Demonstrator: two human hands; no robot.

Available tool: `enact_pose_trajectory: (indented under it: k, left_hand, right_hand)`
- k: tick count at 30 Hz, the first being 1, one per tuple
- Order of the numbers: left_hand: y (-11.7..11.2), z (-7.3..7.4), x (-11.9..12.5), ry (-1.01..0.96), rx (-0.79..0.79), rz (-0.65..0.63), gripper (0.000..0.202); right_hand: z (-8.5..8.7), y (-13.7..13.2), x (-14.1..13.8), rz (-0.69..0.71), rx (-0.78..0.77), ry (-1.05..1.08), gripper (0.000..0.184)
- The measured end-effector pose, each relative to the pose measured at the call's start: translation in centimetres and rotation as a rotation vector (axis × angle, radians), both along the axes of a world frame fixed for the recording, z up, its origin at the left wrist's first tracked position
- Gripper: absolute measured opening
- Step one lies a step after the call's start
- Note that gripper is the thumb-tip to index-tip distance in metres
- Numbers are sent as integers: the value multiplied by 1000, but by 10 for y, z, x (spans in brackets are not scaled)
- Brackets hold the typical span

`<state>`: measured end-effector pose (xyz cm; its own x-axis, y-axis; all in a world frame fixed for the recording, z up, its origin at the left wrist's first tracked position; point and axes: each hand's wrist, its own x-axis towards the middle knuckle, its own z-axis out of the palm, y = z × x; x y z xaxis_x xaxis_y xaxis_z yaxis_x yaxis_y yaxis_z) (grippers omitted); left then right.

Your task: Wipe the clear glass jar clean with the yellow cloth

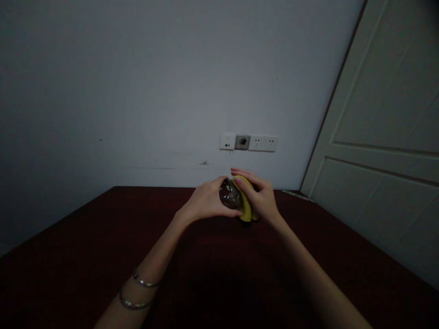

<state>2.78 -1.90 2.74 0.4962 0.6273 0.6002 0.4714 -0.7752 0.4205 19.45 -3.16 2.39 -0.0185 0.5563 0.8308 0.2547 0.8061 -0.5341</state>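
My left hand (pixel 206 199) is wrapped round a clear, shiny, rounded vessel (pixel 230 195) that looks like a glass. Its thumb runs below the vessel and the fingers curve over the top. Against the right side of the glass, my right hand (pixel 261 195) presses a folded yellow cloth (pixel 246 209) with a dark lower edge. The fingers of the right hand lie over the cloth, reaching above the glass. Both things are held up over the dark red table. The glass's far side and part of the cloth are hidden by the hands.
The dark red tabletop (pixel 137 246) stretches under both arms to a pale wall (pixel 137 91). Wall sockets (pixel 263 143) sit just above the hands. A panelled door (pixel 384 137) stands at the right. A thin flat item (pixel 297 195) lies at the table's back right edge.
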Motion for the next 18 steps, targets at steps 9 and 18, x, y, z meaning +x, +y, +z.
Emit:
enact_pose_trajectory:
  k: [9, 18]
  left_hand:
    - [10, -2, 2, -351, -430, -354, 61]
    - [7, 3, 3, -448, -630, -333, 48]
  right_hand:
    - [2, -3, 4, 157, -59, -7, 37]
    - [5, -8, 11, 10, 202, -458, 106]
